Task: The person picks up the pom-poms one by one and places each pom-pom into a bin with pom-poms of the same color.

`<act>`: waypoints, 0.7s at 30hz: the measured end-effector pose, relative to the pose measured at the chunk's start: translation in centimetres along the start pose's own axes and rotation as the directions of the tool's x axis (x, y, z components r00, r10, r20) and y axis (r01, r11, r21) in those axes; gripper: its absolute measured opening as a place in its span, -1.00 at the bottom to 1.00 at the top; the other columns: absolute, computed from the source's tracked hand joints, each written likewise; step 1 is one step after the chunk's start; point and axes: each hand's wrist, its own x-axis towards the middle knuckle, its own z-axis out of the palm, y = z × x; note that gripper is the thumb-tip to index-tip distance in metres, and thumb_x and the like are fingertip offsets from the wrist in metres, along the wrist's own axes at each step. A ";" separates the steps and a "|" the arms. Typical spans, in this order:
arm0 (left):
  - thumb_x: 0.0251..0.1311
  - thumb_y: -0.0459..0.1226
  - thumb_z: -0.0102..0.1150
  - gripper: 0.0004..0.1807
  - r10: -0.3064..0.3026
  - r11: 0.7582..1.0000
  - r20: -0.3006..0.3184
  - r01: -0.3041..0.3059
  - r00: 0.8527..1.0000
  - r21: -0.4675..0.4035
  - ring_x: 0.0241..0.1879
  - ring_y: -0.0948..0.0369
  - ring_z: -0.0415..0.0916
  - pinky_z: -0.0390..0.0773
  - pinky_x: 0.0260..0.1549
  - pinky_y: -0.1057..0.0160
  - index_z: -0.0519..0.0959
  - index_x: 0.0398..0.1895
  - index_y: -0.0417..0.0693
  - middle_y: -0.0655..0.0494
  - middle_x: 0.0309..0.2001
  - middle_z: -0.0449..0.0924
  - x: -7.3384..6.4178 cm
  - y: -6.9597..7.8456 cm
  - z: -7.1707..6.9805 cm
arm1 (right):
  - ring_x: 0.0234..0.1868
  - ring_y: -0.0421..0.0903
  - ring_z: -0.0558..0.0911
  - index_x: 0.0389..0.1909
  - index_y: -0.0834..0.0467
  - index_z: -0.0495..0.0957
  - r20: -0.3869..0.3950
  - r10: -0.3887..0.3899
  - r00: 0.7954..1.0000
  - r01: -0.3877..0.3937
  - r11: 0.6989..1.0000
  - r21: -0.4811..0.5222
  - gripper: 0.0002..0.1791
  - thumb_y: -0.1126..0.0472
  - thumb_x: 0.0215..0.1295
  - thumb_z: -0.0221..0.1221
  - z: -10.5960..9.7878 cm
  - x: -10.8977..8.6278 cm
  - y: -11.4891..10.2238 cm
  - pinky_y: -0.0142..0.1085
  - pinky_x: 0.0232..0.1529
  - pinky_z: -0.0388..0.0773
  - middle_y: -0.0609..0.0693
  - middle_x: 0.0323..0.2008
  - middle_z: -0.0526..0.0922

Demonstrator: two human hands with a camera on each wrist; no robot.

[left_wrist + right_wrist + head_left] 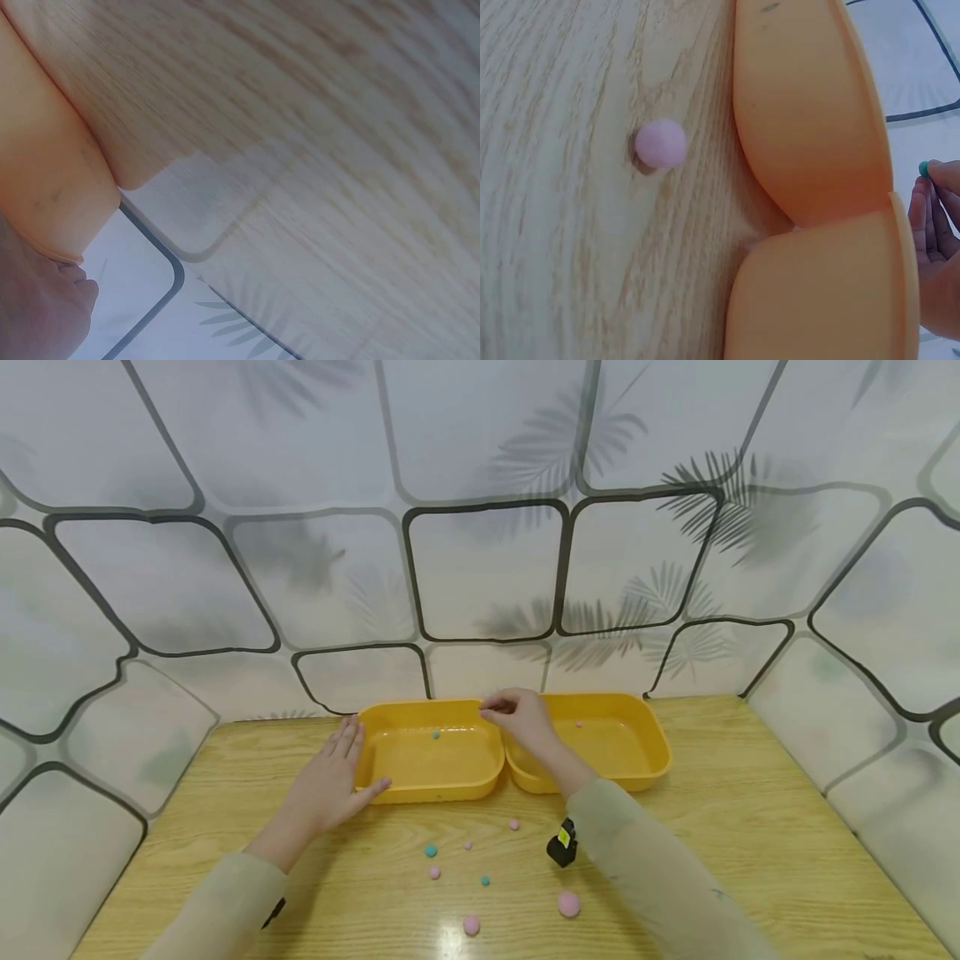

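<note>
Between thumb and fingers my right hand (522,720) pinches a small teal ball (924,169), which the right wrist view shows. That hand is raised above where two yellow trays meet. My left hand (330,781) rests against the left end of the left tray (427,793), fingers extended along its side and thumb near the front rim. Inside this tray lies a teal ball (436,735). The right tray (645,782) holds a small pink ball (579,724). In the left wrist view, only part of the left hand (45,311) shows beside the tray wall (60,150).
Several pink and teal balls lie on the wooden table in front of the trays, including a large pink one (569,904) and a teal one (431,851). A small black object with a yellow label (562,843) is by the right sleeve. A patterned backdrop (487,568) stands behind.
</note>
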 end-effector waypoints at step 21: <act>0.51 0.28 -0.02 0.10 0.003 1.000 0.000 -0.003 1.000 0.006 0.68 -0.29 -0.06 0.13 0.64 -0.20 0.02 0.62 -0.54 -0.45 0.66 -0.09 0.0 0.0 0.1 | -0.13 0.07 0.78 -0.17 0.24 0.81 -0.004 0.014 1.000 -0.015 0.995 -0.102 -0.90 0.32 0.35 0.42 1.5 0.1 0.6 -0.18 -0.06 0.78 0.15 -0.16 0.83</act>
